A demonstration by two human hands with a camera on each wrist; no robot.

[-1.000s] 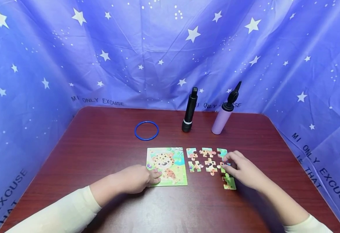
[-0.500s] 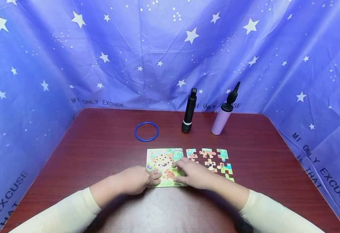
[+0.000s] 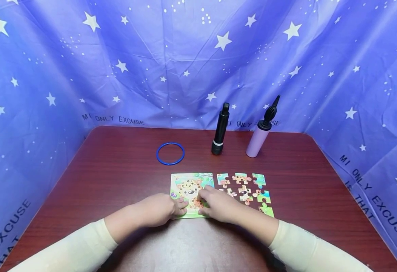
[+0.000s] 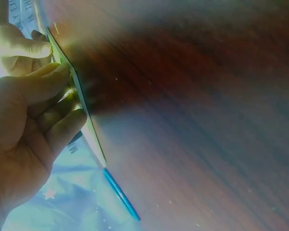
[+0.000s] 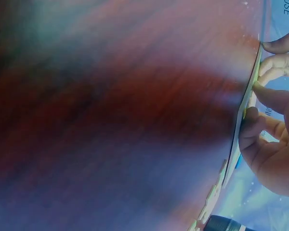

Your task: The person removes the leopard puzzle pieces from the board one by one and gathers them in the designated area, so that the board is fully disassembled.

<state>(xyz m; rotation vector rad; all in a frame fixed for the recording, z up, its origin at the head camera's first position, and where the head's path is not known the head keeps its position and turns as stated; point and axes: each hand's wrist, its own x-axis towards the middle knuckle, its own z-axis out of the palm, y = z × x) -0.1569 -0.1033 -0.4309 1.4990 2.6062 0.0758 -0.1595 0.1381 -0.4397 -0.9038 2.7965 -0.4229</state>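
Observation:
On the brown table lies a square puzzle board (image 3: 176, 181) with a cartoon leopard picture. My left hand (image 3: 159, 209) rests its fingertips on the board's lower left corner; the left wrist view shows these fingers (image 4: 67, 127) pressing the top near the edge. My right hand (image 3: 220, 204) touches the board's lower right part with bent fingers, thumb and forefinger apart; whether a piece sits between them is hidden. Right of the board, several loose jigsaw pieces (image 3: 245, 192) lie in rows, a green one (image 3: 266, 210) partly behind the right forearm.
Behind the board lies a blue ring (image 3: 170, 164). A black flashlight-like cylinder (image 3: 220, 128) and a purple hand pump (image 3: 259, 139) stand toward the table's (image 3: 117, 162) back. Star-print curtains (image 3: 151, 56) close off the back and sides.
My right hand has moved left from the loose pieces at the right onto the board and lowered its fingertips there. The left hand and the loose pieces stay in place.

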